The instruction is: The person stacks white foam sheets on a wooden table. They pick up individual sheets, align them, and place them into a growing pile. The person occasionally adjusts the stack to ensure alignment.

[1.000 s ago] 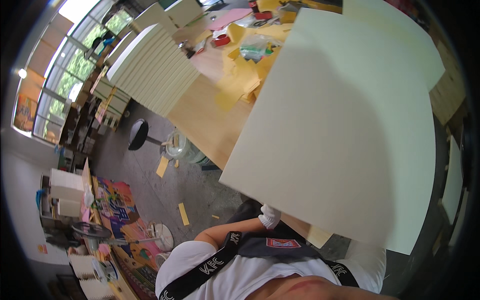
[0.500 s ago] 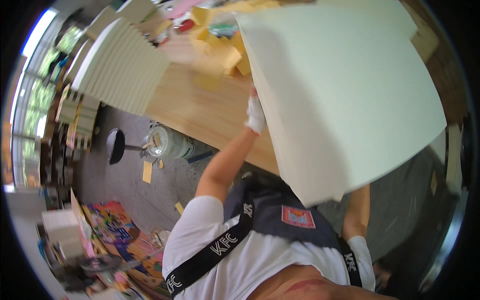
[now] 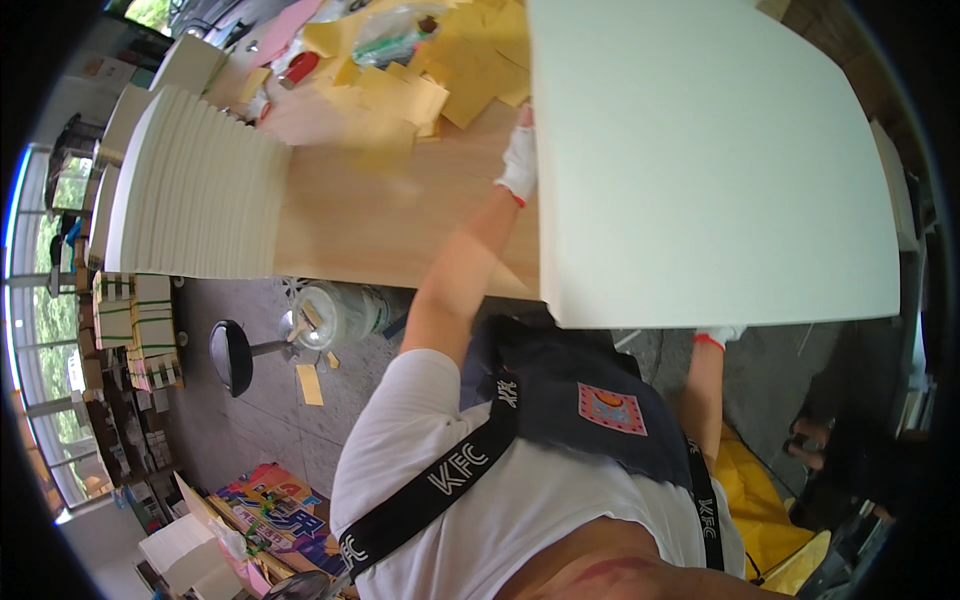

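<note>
A big, smooth, off-white board (image 3: 710,170) fills the space in front of me to the right, flat-faced and square-cornered, over the right part of the table (image 3: 400,225). Its near edge sticks out past the table's front toward my dark cloth apron (image 3: 560,400).

My left hand (image 3: 518,160), in a white knit glove with a red cuff, is against the board's left edge; some fingers go out of sight there, so I can't tell how tightly they close. My right hand (image 3: 722,333) is at the near edge, mostly hidden under the board, and I can't tell whether its fingers are together or apart.

The table is smooth, pale wood with visible grain. Bare wood runs between my left forearm and an upright row of thick white boards (image 3: 195,185), whose ridged edges reach the table's front. Toward the back, flat yellow paper scraps (image 3: 480,60) overlap in a loose heap, with a crinkly clear plastic bag (image 3: 390,40) among them, something green inside.

Below the table's front edge, a round, see-through bucket (image 3: 345,312) stands on the grey floor (image 3: 270,420); its contents are unclear. A black-seated stool (image 3: 231,357) is near it.
</note>
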{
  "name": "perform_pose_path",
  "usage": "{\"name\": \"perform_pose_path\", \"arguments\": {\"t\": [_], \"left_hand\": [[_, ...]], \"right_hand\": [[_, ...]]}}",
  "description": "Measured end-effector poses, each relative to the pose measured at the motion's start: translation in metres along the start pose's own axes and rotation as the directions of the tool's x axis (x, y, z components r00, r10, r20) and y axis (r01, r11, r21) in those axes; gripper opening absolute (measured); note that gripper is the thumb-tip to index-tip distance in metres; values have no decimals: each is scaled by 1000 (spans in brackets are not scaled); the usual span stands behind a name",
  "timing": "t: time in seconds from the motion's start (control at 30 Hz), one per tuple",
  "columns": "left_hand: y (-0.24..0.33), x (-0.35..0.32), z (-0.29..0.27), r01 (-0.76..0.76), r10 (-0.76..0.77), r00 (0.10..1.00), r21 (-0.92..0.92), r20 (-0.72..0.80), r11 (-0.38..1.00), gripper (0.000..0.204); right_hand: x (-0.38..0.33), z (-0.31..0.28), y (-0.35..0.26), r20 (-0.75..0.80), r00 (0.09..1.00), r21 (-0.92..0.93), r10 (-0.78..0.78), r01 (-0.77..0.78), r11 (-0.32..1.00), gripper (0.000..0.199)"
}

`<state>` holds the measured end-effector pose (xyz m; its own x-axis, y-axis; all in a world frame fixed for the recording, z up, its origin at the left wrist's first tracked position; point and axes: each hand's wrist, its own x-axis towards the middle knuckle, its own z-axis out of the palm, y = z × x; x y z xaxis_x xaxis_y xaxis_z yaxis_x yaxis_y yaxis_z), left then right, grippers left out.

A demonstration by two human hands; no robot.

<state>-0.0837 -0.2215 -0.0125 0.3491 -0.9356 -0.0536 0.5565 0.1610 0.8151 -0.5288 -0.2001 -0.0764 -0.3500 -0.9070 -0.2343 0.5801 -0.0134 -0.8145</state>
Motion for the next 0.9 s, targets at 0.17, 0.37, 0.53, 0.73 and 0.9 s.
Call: {"name": "perform_pose_path", "arguments": {"t": [0.17, 0.37, 0.53, 0.73, 0.9], "left_hand": [[4, -6, -19, -189, 274, 937, 343, -218, 920, 62], [76, -46, -130, 529, 453, 645, 787, -616, 318, 95], [87, 9, -225, 289, 559, 769, 949, -310, 128, 112], [83, 114, -164, 159, 280, 957, 936, -68, -313, 95], [87, 206, -166, 200, 190, 972, 902, -136, -381, 81]], "right_hand": [[-22, 1, -7, -115, 993, -218, -18, -8, 976, 65], [-25, -2, -1, -175, 983, -337, -58, -4, 942, 65], [-14, 25, -7, -183, 974, -436, -132, 40, 899, 66], [0, 38, -22, -246, 941, -547, -234, 64, 834, 66], [16, 50, -39, -278, 919, -620, -280, 51, 783, 66]]}}
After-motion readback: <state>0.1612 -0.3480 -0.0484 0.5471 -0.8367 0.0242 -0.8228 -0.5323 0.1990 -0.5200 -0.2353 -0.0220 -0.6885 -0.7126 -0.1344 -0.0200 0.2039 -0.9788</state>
